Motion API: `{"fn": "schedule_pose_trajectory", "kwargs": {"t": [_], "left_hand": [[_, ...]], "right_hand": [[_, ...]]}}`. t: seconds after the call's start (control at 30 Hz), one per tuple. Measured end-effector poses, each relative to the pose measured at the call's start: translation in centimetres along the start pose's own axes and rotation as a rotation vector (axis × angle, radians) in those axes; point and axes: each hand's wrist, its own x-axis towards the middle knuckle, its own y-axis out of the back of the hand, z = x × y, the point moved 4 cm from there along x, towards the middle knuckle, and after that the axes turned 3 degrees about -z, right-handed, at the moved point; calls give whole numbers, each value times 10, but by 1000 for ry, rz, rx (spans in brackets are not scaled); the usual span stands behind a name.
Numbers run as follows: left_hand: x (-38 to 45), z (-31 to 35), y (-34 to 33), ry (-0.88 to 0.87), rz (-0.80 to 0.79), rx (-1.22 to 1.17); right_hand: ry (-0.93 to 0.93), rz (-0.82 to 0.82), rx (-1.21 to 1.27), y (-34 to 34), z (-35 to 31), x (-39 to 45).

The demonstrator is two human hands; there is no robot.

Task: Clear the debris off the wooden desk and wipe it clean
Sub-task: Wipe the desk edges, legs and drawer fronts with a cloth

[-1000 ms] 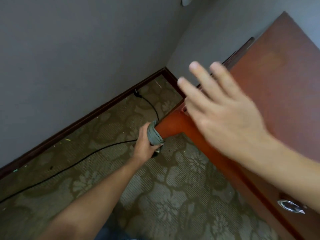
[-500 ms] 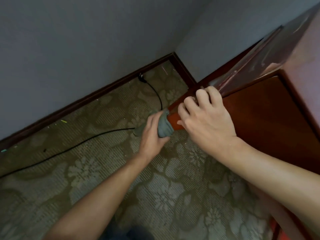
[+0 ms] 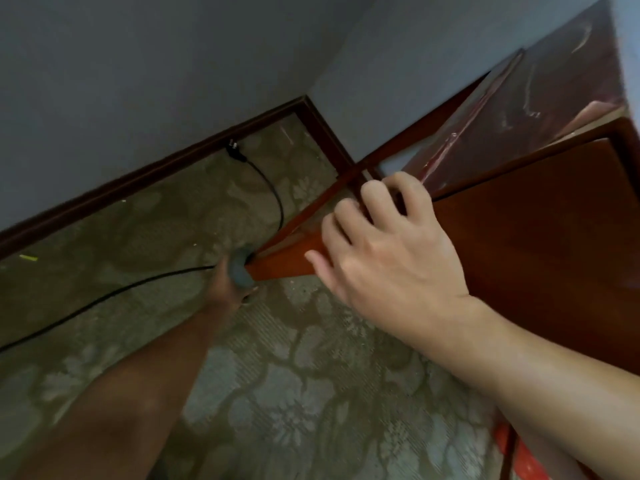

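Observation:
The reddish wooden desk point(image 3: 540, 237) fills the right side, seen from low beside its corner. My left hand point(image 3: 230, 285) is down near the carpet, gripping a grey cloth point(image 3: 239, 270) wrapped round the bottom of the desk leg point(image 3: 284, 261). My right hand point(image 3: 384, 251) holds the desk's corner edge, its fingers curled over the rim. The glossy desk top point(image 3: 540, 109) shows only as a slanted reflective strip. The palm of my left hand is hidden.
A black cable point(image 3: 104, 299) runs across the patterned carpet point(image 3: 294, 393) to a plug point(image 3: 232, 147) by the dark skirting board point(image 3: 138, 181). Grey walls meet in the corner behind. A yellow scrap point(image 3: 28, 258) lies on the carpet. Something red point(image 3: 519, 459) shows at the bottom right.
My right hand went from hovering open to gripping the desk corner. My left hand slid the cloth further down the leg. The view dropped lower beside the desk.

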Motion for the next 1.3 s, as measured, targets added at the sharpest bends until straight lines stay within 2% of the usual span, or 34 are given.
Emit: {"fn": "schedule_pose_trajectory", "kwargs": {"t": [0.07,0.17,0.23,0.33,0.4,0.5,0.57,0.7,0.77,0.83,0.9,0.93,0.97,1.03,1.1,1.2,1.23,1.3], "left_hand": [[16,-8,-2,45,-18,149],[28,-9,-8,160,-30,127],[24,-9,-12,183,-7,-21],[-1,-14,-10,424,61,-393],[-27,13,-6,453,104,-423],[-83,94,-3,268,87,-440],[-128,149,-3,78,93,-448],[-184,210,-26,-223,-46,-128],[-178,215,-26,-263,-6,29],[-161,217,-11,-244,75,151],[-146,219,9,-206,49,105],[-143,224,22,-181,13,63],[-142,231,31,-175,-23,26],[-154,259,46,-194,-71,-1],[-179,296,55,-303,-123,-14],[-215,347,64,-604,-216,60],[-215,355,66,-661,-221,156],[-202,360,73,-665,-174,384]], "right_hand": [[-11,3,4,-3,2,-1],[-28,34,21,-5,-1,-4],[-29,49,35,-5,-1,-3],[-47,32,66,-2,1,-1],[-74,32,85,-1,1,0],[-94,-1,102,1,-1,2],[-128,15,154,1,-1,1],[-179,11,442,20,0,-16],[-256,79,594,49,15,-34],[-283,179,644,87,47,-54],[-381,292,637,116,96,-71],[-462,294,626,118,123,-75],[-565,239,632,114,149,-73],[-767,-20,746,85,188,-58],[-859,-230,921,50,200,-41],[-880,-282,1016,16,193,-35],[-890,-281,1022,14,190,-37],[-906,-284,1029,17,190,-40]]}}
